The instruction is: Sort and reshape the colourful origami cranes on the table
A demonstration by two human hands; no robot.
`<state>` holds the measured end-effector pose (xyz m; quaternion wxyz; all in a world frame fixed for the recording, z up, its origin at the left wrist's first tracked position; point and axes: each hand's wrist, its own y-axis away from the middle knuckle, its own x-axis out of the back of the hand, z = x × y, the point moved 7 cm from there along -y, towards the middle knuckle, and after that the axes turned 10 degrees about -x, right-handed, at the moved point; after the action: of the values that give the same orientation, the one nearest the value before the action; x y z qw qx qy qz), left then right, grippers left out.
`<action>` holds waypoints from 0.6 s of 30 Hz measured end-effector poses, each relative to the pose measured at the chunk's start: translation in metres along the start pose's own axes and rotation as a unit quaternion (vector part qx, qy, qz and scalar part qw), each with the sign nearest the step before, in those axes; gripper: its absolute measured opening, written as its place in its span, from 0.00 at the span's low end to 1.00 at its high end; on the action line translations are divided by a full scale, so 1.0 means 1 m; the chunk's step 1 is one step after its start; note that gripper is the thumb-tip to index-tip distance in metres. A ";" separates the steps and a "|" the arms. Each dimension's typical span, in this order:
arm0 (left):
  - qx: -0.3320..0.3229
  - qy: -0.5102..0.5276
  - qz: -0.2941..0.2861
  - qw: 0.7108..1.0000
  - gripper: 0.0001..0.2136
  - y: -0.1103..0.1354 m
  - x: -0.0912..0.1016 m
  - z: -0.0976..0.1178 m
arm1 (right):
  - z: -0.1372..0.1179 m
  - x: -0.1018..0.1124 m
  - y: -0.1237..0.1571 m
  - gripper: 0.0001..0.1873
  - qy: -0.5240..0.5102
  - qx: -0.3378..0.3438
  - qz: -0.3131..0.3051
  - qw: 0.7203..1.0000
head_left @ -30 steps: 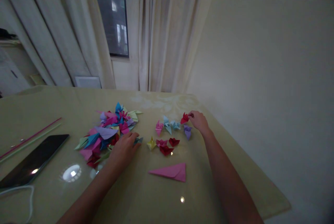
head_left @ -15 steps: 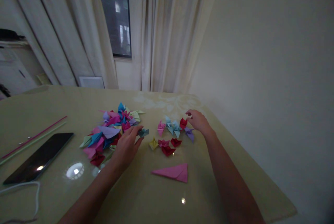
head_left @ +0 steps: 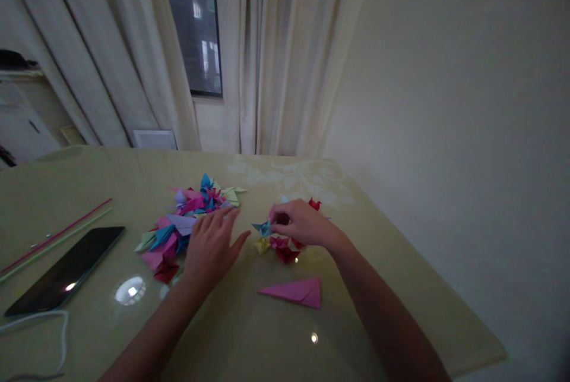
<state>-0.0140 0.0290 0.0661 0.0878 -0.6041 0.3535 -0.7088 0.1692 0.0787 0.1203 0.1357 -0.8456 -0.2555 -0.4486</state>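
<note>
My right hand [head_left: 298,223] is closed in a pinch on a small blue paper crane [head_left: 262,228], above the small group of cranes. Under and around it lie a yellow crane [head_left: 262,245], a dark red crane [head_left: 287,254] and a red crane [head_left: 314,204]; others are partly hidden by the hand. My left hand [head_left: 214,242] has its fingers spread and nothing in it, at the right side of a big heap of folded paper cranes [head_left: 164,248] in many colours. A flat pink folded paper [head_left: 294,293] lies nearer to me.
A black phone or tablet [head_left: 66,269] lies at the left of the table [head_left: 214,334], with a white cable [head_left: 65,340] in front. Beyond it are a pink stick [head_left: 66,230] and a light green stick [head_left: 62,240]. A wall [head_left: 445,132] runs along the right.
The blue crane has passed from my left hand to my right. My right hand has moved left, over the small group, and closed on it. My left hand has opened.
</note>
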 end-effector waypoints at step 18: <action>0.088 -0.005 0.084 0.993 0.14 -0.001 0.021 -0.067 | -0.003 -0.017 0.013 0.08 0.207 -0.108 -0.050 0.971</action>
<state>-0.0803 0.0444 0.0824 0.2018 -0.5653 0.3389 -0.7245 0.1666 0.0615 0.1075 0.0711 -0.7303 -0.2143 -0.6447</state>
